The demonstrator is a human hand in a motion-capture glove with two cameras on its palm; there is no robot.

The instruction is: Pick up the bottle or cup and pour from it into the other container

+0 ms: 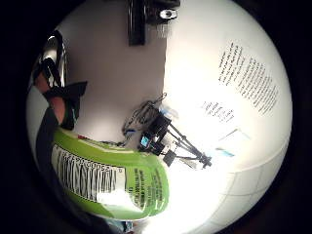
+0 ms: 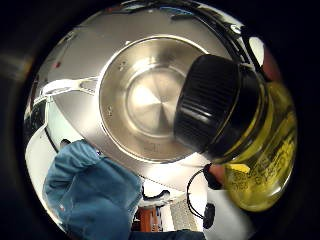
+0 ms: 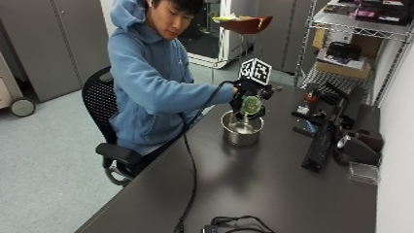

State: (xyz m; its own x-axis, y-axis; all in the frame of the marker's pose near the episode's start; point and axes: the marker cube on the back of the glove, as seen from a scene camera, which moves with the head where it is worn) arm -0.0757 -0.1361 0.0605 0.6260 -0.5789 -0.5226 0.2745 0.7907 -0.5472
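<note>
In the outside view my gloved right hand (image 3: pixel 249 94) grips a bottle (image 3: pixel 250 105) with a green label, tipped neck-down over a steel pot (image 3: pixel 242 131) on the dark table (image 3: pixel 271 184). The thumb side palm view shows the bottle's black cap (image 2: pixel 210 110) on its neck, yellow-green liquid (image 2: pixel 265 160) inside, and the cap hanging over the open pot (image 2: pixel 145 100), whose bottom looks bare and shiny. In the little finger side palm view the green label with a barcode (image 1: pixel 107 180) fills the area by my palm.
Black equipment and a stand (image 3: pixel 323 141) sit on the table to the right of the pot. A small clear box (image 3: pixel 363 172) lies near the wall. A cable (image 3: pixel 191 184) trails along the table toward the front edge. A wire shelf (image 3: pixel 349 43) stands behind.
</note>
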